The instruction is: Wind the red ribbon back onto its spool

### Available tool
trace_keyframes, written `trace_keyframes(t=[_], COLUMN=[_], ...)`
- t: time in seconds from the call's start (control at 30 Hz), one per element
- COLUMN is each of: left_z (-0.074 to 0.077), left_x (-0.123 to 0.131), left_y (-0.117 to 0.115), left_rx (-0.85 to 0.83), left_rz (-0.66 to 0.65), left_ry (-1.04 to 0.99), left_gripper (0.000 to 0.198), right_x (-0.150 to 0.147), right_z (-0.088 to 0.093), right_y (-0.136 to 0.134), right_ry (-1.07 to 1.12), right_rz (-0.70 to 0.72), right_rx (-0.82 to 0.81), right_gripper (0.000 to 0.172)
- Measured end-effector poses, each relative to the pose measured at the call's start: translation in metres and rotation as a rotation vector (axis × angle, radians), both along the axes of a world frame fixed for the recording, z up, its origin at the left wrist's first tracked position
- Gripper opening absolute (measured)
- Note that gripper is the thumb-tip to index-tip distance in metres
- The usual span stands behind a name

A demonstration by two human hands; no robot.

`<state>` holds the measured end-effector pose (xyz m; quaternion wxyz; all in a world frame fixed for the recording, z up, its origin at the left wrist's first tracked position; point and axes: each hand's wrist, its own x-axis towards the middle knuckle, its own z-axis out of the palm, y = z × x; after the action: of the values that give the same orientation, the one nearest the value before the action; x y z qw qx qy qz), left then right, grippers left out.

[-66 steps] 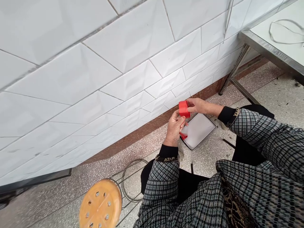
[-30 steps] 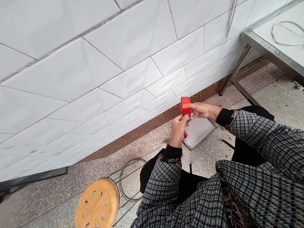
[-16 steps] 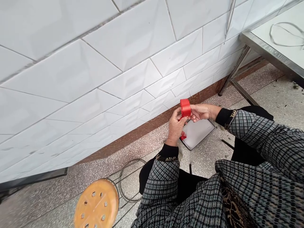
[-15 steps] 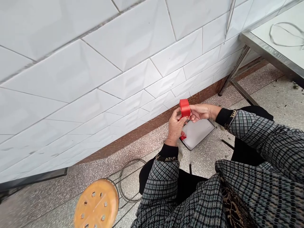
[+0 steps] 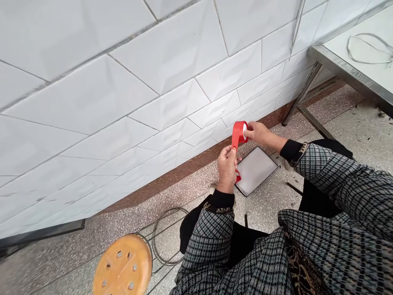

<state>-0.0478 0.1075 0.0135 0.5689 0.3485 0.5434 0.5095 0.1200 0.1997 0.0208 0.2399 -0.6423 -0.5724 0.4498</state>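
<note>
My right hand [image 5: 256, 133] grips a roll of red ribbon [image 5: 238, 130] by its white core, on the roll's right side. A strip of ribbon runs down from the roll to my left hand [image 5: 226, 166], where thumb and fingers pinch it. The loose red end [image 5: 238, 177] hangs below my left hand. Beneath both hands, a flat pale grey panel with a dark edge [image 5: 258, 170] lies on the floor, partly covered by my left hand and the ribbon end.
A round orange stool [image 5: 123, 266] with holes in its seat stands at lower left, beside a wire rack [image 5: 159, 262]. White wall tiles [image 5: 172, 106] rise ahead. A metal-edged table [image 5: 346, 65] with a coiled wire [image 5: 368, 62] is at right. Debris dots the speckled floor.
The roll has turned so its white core shows, and my right hand has risen to hold it there. My left hand has shifted down onto the strip, drawing out a short length.
</note>
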Motion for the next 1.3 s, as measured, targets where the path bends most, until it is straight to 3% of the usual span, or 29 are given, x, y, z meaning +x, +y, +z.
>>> trace_keyframes(t=[0.07,0.2,0.47,0.67,0.87,1.0,1.07,1.13,1.3], left_z=[-0.002,-0.003,-0.007,0.000,0.012,0.018,0.021,0.025,0.026], left_x=[0.000,-0.003,0.007,0.005,-0.001,-0.002,-0.003,-0.005,-0.012], left_y=[0.000,0.000,0.000,0.006,0.011,0.012,0.011,0.010,0.012], left_rx=[0.016,0.097,0.010,0.058,0.070,0.134,0.163,0.228,0.333], left_rz=[-0.037,-0.096,-0.146,-0.102,-0.150,0.028,0.055,0.027,-0.085], left_ry=[0.023,0.075,-0.028,0.180,0.136,0.183,0.191,0.211,0.183], left_gripper=[0.034,0.032,0.039,0.037,0.030,0.016,0.028,0.040,0.039], right_x=[-0.001,-0.007,-0.013,-0.012,-0.004,-0.003,-0.003,-0.003,-0.002], right_z=[-0.001,0.003,0.015,0.014,0.022,0.034,0.038,0.039,0.036], right_y=[0.003,-0.003,-0.017,-0.010,0.001,0.004,0.004,0.003,0.002], right_ry=[0.164,0.400,0.691,0.865,0.837,0.752,0.729,0.718,0.736], right_rz=[-0.066,-0.123,-0.123,-0.121,0.032,0.043,0.053,0.072,0.148], right_rx=[-0.136,-0.310,-0.582,-0.695,-0.775,-0.782,-0.780,-0.781,-0.822], right_gripper=[0.008,0.020,0.030,0.031,0.027,0.021,0.017,0.013,0.018])
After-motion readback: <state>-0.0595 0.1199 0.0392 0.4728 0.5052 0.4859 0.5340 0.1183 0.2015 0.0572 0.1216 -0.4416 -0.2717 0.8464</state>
